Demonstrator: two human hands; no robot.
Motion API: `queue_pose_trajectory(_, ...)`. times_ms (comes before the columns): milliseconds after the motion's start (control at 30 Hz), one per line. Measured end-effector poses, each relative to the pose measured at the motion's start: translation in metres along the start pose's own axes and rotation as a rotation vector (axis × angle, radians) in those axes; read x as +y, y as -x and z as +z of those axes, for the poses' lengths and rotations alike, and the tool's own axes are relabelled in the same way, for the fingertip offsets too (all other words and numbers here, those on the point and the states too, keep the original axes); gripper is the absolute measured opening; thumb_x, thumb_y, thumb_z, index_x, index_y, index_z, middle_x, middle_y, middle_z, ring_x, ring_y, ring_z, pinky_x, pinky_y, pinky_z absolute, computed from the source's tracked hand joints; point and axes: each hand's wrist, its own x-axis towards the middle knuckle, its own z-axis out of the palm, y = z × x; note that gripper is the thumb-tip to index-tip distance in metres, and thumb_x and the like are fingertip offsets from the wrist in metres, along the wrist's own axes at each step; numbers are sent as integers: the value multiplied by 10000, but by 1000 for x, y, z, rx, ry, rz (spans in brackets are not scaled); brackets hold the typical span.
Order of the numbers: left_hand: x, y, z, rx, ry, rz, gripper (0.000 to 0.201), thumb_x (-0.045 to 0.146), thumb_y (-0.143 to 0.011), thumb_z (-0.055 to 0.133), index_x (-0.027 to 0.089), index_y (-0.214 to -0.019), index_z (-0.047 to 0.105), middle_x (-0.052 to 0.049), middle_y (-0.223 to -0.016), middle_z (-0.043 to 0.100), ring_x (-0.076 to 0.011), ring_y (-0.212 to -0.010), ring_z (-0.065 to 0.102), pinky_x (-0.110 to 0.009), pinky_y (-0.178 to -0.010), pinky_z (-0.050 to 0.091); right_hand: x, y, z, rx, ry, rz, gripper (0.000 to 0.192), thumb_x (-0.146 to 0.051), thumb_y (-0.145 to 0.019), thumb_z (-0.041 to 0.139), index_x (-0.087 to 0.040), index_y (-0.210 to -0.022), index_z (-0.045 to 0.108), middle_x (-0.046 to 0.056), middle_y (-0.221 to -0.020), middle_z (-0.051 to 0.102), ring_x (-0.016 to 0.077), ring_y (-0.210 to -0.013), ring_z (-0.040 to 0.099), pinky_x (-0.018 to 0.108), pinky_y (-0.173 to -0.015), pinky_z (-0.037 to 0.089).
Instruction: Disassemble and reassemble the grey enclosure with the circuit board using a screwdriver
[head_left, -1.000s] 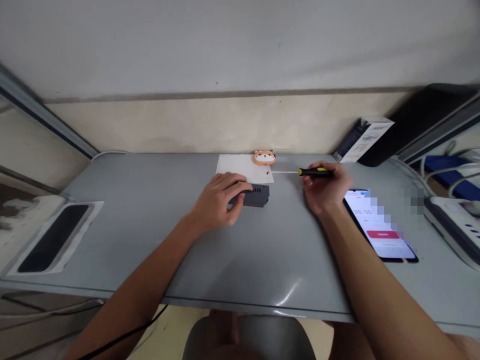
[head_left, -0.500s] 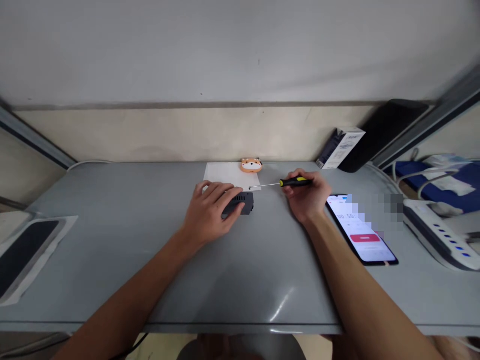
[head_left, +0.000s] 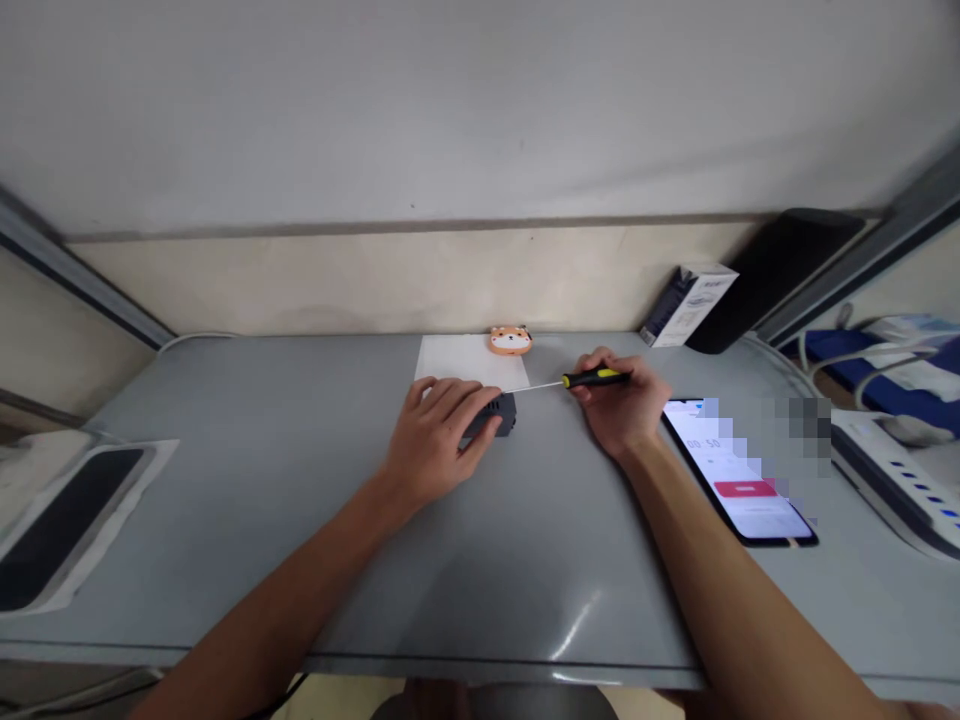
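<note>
Left hand (head_left: 435,435) covers most of dark box (head_left: 501,414) at frame centre; only right end shows. Screwdriver (head_left: 592,379) handle rear hidden inside right hand (head_left: 619,405); tip contact with box too small to tell. Phone (head_left: 739,470) screen partly pixelated, right of centre. Power strip (head_left: 904,478) cut off by right edge.

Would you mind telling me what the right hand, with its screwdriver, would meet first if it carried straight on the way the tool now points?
The right hand aims the screwdriver leftward; its tip would probably meet the small dark box under the left hand first, though depth is unclear.
</note>
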Motion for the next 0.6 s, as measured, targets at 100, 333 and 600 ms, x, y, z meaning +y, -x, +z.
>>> queue_pose_trajectory(100, 2, 0, -1, 22, -11, 4, 170, 210, -1055, 557, 202, -1195, 654, -52, -1047, 805, -213, -945, 741, -385, -922, 463, 0, 1, 0, -5, -6, 9, 106, -282, -566, 645, -195, -554, 587, 21, -674, 569, 112, -580, 494, 226, -420, 392)
queue_pose_trajectory(333, 1, -1, -3, 27, -12, -1, 177, 192, -1059, 542, 205, -1178, 672, -42, -1050, 811, -193, -950, 751, -362, -936, 472, 0, 0, 1, 33, -16, 6, 126, -296, -521, 662, -189, -543, 601, 14, -661, 563, 111, -583, 508, 217, -406, 394)
queue_pose_trajectory(600, 0, 0, -1, 32, -17, 2, 177, 160, -1047, 545, 201, -1172, 664, -38, -1049, 809, -193, -956, 754, -361, -948, 465, 1, 0, 0, 0, -4, -10, 122, -296, -533, 643, -204, -539, 564, 16, -649, 570, 122, -560, 508, 235, -393, 387)
